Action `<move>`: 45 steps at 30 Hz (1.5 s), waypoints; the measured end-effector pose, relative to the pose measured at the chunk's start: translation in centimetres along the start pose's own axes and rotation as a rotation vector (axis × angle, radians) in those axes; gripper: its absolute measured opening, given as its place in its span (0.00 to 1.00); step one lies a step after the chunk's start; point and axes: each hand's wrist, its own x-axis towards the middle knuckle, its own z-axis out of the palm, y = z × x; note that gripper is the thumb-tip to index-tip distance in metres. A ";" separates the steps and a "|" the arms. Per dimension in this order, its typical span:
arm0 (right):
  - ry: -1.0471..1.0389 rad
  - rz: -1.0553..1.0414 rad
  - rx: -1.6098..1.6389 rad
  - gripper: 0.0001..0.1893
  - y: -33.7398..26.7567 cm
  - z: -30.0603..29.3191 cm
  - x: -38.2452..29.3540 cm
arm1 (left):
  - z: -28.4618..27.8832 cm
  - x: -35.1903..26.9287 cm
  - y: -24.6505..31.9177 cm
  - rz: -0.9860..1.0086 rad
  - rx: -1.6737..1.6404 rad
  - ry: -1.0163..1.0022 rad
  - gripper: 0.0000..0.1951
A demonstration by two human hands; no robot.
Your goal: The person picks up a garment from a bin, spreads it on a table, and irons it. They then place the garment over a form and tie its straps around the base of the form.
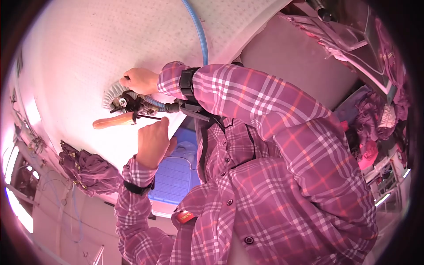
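Note:
My right hand [141,81] reaches across to the left over the pale padded table. Its curled fingers are at the edge of a grey pleated piece [114,94]; whether they pinch it is hidden. Just below sits what looks like a steam iron [132,102], with a dark body, a silver knob and a blue ribbed hose [154,102]. An orange-brown handle [113,121] joins it, and a thin dark rod [149,117] runs from there to my left hand [153,142]. That hand is half curled beside the table edge, its grip unclear.
A purple ruffled garment [89,167] hangs over the table's left edge. Under the table is a blue basket [170,180]. A blue hose [197,28] crosses the padded top [149,36]. More purple fabric [367,116] is piled at the right.

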 end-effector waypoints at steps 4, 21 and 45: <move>-0.013 0.006 0.005 0.21 -0.3 -0.4 -0.3 | -1.3 2.3 -1.3 0.089 -0.046 0.001 0.09; 0.072 0.445 0.728 0.16 -0.4 -3.7 0.9 | -7.6 10.0 -13.0 -0.262 -1.025 -0.329 0.15; -0.013 0.220 -0.543 0.15 -6.8 -2.1 -3.8 | -6.6 11.3 -16.1 -0.027 -1.088 -0.306 0.16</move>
